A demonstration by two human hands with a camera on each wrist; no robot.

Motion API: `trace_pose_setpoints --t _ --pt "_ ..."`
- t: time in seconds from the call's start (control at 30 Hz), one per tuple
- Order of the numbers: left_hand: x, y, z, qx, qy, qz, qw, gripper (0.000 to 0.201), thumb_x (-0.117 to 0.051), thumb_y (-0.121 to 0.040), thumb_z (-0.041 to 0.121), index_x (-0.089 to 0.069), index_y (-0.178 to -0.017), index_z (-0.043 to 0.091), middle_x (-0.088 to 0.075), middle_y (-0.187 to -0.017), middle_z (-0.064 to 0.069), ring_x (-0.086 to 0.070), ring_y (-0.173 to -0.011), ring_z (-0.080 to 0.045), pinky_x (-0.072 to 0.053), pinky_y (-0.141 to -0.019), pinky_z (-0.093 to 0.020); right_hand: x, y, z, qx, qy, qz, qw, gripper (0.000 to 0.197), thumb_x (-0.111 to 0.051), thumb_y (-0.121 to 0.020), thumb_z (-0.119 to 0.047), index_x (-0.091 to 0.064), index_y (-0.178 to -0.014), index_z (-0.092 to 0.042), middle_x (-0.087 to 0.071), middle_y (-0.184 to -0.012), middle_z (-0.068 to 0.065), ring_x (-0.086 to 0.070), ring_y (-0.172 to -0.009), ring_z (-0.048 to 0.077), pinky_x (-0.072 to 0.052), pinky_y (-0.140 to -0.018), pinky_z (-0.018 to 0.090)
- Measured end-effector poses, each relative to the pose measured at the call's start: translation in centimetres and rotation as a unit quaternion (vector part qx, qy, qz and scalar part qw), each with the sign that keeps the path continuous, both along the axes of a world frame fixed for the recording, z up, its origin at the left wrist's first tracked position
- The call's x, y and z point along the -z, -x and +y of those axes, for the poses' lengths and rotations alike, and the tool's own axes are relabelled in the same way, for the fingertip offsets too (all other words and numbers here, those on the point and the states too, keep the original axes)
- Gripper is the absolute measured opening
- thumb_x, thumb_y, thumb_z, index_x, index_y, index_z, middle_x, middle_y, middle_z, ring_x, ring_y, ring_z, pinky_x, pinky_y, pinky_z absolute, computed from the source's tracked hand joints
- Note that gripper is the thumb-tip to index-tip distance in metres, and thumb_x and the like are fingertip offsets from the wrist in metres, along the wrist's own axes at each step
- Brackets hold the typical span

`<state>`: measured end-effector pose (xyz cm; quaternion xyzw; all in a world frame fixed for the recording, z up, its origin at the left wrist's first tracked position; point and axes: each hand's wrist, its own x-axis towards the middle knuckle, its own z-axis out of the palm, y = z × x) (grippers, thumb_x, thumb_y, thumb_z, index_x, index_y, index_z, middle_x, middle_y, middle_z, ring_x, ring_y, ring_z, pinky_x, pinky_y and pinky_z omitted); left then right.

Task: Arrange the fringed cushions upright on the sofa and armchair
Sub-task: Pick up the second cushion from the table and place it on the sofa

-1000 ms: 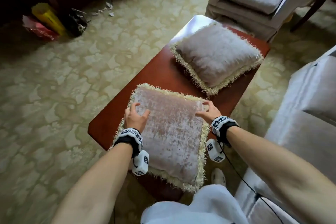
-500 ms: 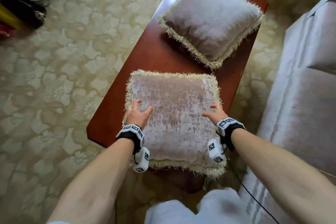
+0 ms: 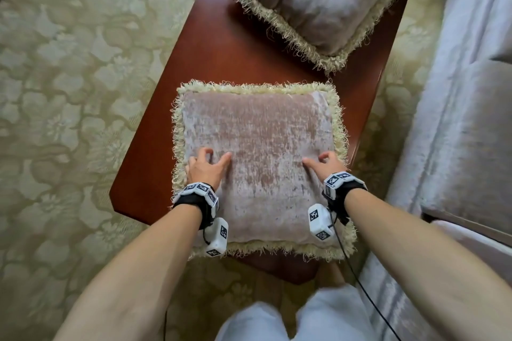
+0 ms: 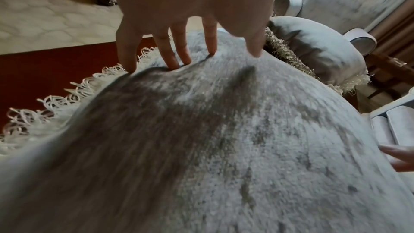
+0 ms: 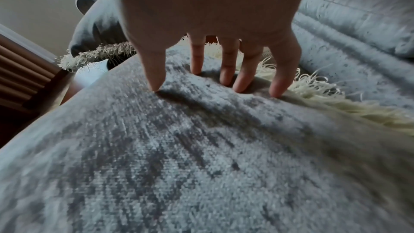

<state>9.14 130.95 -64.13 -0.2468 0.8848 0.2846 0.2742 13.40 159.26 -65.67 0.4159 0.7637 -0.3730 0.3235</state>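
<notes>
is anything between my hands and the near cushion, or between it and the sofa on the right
Nothing visible. The left hand and the right hand already rest fingertips on the near cushion lying flat on the wooden table. Only a strip of carpet separates the table from the sofa; the far cushion lies beyond.

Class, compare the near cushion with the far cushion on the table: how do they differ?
The near cushion lies square to the viewer and looks pinkish; the far cushion sits turned at an angle and looks greyer. Both hands, left and right, rest on the near one; the far one is untouched. Both lie flat, with cream fringe.
</notes>
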Motion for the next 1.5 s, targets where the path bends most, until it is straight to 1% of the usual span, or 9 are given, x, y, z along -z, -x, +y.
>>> trace_pose_setpoints --t 0.2,0.27,0.33,0.43,0.6,0.77,1.07,1.3,1.5 --pt "2.0 0.7 0.0 -0.010 0.037 -0.006 0.999 0.047 -0.067 -0.081 0.055 -0.050 -0.114 0.026 -0.047 -0.123 -0.010 -0.045 -0.117 -0.029 -0.040 -0.100 -0.043 1.8 0.1 0.1 0.029 -0.036 -0.023 0.999 0.049 -0.073 -0.077 -0.050 -0.048 -0.104 -0.017 -0.057 -0.114 0.009 -0.055 -0.097 0.028 -0.044 -0.081 0.036" --pt "2.2 0.8 0.2 -0.011 0.059 -0.001 0.998 0.059 -0.071 -0.079 0.054 -0.045 -0.121 0.022 -0.043 -0.129 -0.012 -0.039 -0.123 -0.029 -0.035 -0.101 -0.045 2.1 0.1 0.1 0.040 -0.053 -0.039 0.997 0.057 -0.074 -0.067 -0.058 -0.046 -0.100 -0.021 -0.055 -0.118 0.010 -0.053 -0.104 0.031 -0.045 -0.090 0.042" --pt "2.4 1.0 0.3 -0.026 0.071 0.005 0.997 0.075 -0.075 -0.074 0.055 -0.038 -0.129 0.019 -0.038 -0.137 -0.016 -0.034 -0.127 -0.032 -0.034 -0.103 -0.049 2.3 0.3 0.3 0.046 -0.072 -0.068 0.994 0.078 -0.076 -0.061 -0.064 -0.044 -0.117 -0.021 -0.046 -0.133 0.014 -0.046 -0.120 0.037 -0.040 -0.101 0.053" --pt "2.7 1.2 0.0 -0.049 0.069 -0.013 0.996 0.105 -0.078 -0.069 0.058 -0.020 -0.148 0.021 -0.021 -0.151 -0.020 -0.020 -0.139 -0.037 -0.026 -0.110 -0.055 2.1 0.6 0.5 0.065 -0.098 -0.111 0.987 0.120 -0.080 -0.058 -0.066 -0.019 -0.148 -0.014 -0.024 -0.152 0.018 -0.030 -0.136 0.043 -0.030 -0.109 0.060" --pt "3.2 1.9 -1.0 -0.050 0.046 -0.075 0.995 0.128 -0.079 -0.064 0.065 0.004 -0.154 0.028 0.008 -0.161 -0.020 0.003 -0.147 -0.043 -0.012 -0.116 -0.061 2.1 0.5 0.7 0.096 -0.093 -0.116 0.984 0.125 -0.083 -0.061 -0.060 -0.008 -0.151 -0.014 -0.021 -0.154 0.018 -0.026 -0.139 0.043 -0.028 -0.110 0.060" --pt "4.1 2.2 -2.1 -0.039 0.027 -0.116 0.992 0.141 -0.079 -0.057 0.070 0.018 -0.152 0.031 0.021 -0.160 -0.017 0.012 -0.146 -0.044 -0.005 -0.116 -0.062 2.1 0.4 0.8 0.104 -0.076 -0.111 0.985 0.128 -0.083 -0.065 -0.056 0.000 -0.153 -0.014 -0.016 -0.158 0.018 -0.023 -0.141 0.044 -0.028 -0.111 0.061" --pt "5.2 1.7 -2.1 -0.055 0.021 -0.131 0.990 0.149 -0.079 -0.054 0.073 0.025 -0.150 0.027 0.016 -0.160 -0.020 0.005 -0.147 -0.044 -0.006 -0.116 -0.061 2.9 0.8 1.1 0.108 -0.031 -0.110 0.988 0.133 -0.085 -0.065 -0.049 0.007 -0.154 -0.016 -0.017 -0.159 0.019 -0.028 -0.140 0.043 -0.026 -0.113 0.059" --pt "6.0 1.6 -1.9 -0.061 0.015 -0.144 0.987 0.151 -0.080 -0.051 0.073 0.024 -0.150 0.027 0.012 -0.160 -0.020 -0.001 -0.146 -0.045 -0.010 -0.116 -0.061 3.1 2.1 0.7 0.146 -0.003 -0.101 0.984 0.126 -0.088 -0.067 -0.024 0.002 -0.154 -0.015 -0.028 -0.154 0.020 -0.035 -0.135 0.044 -0.030 -0.109 0.060" --pt "5.2 1.6 -2.2 -0.091 -0.017 -0.126 0.988 0.147 -0.084 -0.056 0.063 0.022 -0.151 0.027 -0.018 -0.157 -0.027 -0.022 -0.143 -0.042 -0.023 -0.113 -0.059 2.9 1.9 0.9 0.155 0.009 -0.091 0.984 0.122 -0.087 -0.068 -0.023 -0.002 -0.154 -0.018 -0.035 -0.149 0.021 -0.039 -0.131 0.045 -0.033 -0.107 0.060"
